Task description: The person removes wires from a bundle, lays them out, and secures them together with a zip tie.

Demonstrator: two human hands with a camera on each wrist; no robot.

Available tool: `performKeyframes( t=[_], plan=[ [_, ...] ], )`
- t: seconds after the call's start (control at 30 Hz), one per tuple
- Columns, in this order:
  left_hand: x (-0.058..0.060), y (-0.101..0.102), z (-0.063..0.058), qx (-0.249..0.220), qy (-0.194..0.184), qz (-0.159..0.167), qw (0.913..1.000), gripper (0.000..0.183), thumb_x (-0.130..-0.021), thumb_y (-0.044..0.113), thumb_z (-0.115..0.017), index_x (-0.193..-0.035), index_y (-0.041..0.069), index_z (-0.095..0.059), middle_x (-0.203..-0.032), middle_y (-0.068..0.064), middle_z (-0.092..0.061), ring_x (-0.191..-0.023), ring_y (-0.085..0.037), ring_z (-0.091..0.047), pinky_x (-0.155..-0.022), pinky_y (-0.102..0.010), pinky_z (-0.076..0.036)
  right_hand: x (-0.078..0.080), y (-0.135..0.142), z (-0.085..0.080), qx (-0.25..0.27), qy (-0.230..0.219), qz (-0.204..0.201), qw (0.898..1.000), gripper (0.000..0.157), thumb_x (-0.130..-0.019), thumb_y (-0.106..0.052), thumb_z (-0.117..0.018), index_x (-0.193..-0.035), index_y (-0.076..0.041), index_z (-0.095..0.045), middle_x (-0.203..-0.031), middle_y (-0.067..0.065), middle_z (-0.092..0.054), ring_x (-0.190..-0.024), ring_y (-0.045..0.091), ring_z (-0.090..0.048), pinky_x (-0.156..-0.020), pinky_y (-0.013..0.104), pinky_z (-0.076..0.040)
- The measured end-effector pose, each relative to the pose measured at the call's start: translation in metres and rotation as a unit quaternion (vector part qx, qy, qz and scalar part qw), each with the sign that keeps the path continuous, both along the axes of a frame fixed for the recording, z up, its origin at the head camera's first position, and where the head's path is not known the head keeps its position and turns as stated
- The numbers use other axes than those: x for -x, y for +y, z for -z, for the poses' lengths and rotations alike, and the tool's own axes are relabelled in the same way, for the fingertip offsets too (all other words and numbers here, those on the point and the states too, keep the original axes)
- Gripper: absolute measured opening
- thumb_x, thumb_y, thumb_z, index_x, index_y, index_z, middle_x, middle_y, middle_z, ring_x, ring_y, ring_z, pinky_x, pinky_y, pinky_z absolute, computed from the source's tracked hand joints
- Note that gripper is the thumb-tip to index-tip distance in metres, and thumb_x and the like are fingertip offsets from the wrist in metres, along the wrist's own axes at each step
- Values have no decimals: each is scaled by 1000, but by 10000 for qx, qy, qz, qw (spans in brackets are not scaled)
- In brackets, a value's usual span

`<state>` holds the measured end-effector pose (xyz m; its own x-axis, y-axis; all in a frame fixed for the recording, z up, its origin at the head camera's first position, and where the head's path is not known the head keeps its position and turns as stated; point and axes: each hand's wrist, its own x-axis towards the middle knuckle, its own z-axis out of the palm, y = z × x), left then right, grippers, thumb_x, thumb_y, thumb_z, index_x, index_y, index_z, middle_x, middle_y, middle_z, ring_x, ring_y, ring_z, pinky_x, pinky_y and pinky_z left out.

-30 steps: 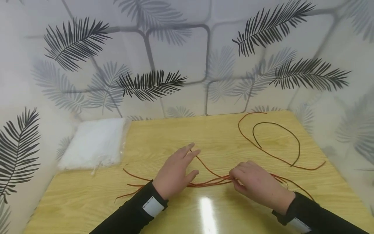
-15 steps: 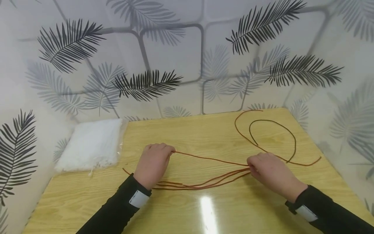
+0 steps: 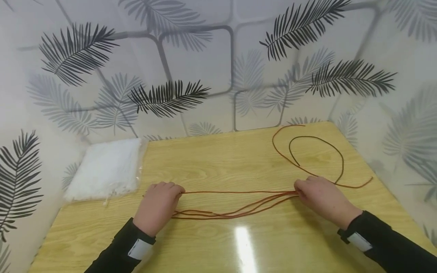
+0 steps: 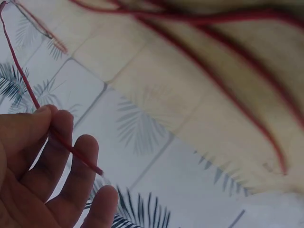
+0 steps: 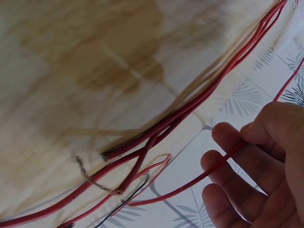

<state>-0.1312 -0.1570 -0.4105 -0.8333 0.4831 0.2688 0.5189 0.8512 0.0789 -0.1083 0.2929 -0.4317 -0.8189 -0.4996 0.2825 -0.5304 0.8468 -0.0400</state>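
A thin red cord (image 3: 239,192) runs straight between the two hands. My left hand (image 3: 157,206) pinches it between thumb and index finger, and in the left wrist view its short free end (image 4: 88,164) lies across the other fingers. On the other side my right hand (image 3: 322,199) pinches the same cord with thumb and forefinger; the right wrist view shows its tail (image 5: 190,183) running past the fingers. Several more red cords (image 3: 225,217) lie loosely bunched on the table just below, their ends hidden behind the hands in the head view.
At the back right of the wooden table (image 3: 211,159) lie a curved red cord (image 3: 277,146) and a dark looped cord (image 3: 342,163), crossing. A clear bag of white material (image 3: 106,168) rests at the left edge. Patterned wallpaper (image 3: 205,57) borders the table.
From open fingers, my left hand has come to pinch one cord and moved left and toward me. My right hand has moved right. The cord between them has straightened, apart from the bunch.
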Motion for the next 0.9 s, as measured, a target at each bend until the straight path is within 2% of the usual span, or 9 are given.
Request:
performKeyframes(
  t=[0.23,0.4,0.73,0.9],
  plan=[
    [-10,-15,20,161,-197,-50,9997,8,-84,13,-79,-87,20,-76,-82,5,-71,-76,-18,-64,-74,-42,-52,0,-1,4,-325,-538,53,9980,23,-81,-5,-78,-80,-16,-58,-70,-7,-52,-64,14,-52,-58,35,-45],
    [-16,-19,32,117,-438,-24,9990,8,-84,15,-79,-82,21,-74,-79,9,-68,-73,-15,-61,-72,-40,-50,-2,-2,11,-498,-549,-94,9972,20,-80,-6,-80,-83,-14,-61,-76,-7,-52,-69,16,-55,-62,36,-49],
    [-19,-21,35,253,-425,-68,9988,6,-83,16,-80,-81,20,-75,-76,8,-65,-70,-14,-59,-67,-34,-50,-6,0,14,-577,-552,144,9967,15,-83,-9,-79,-84,-13,-65,-78,-6,-50,-70,14,-52,-61,34,-47],
    [-20,-22,36,223,-495,-129,9984,6,-83,15,-79,-83,19,-75,-76,8,-65,-70,-14,-59,-66,-33,-50,-7,1,15,-564,-525,114,9970,15,-82,-9,-79,-83,-14,-65,-78,-7,-50,-69,12,-51,-61,33,-45]
  ],
)
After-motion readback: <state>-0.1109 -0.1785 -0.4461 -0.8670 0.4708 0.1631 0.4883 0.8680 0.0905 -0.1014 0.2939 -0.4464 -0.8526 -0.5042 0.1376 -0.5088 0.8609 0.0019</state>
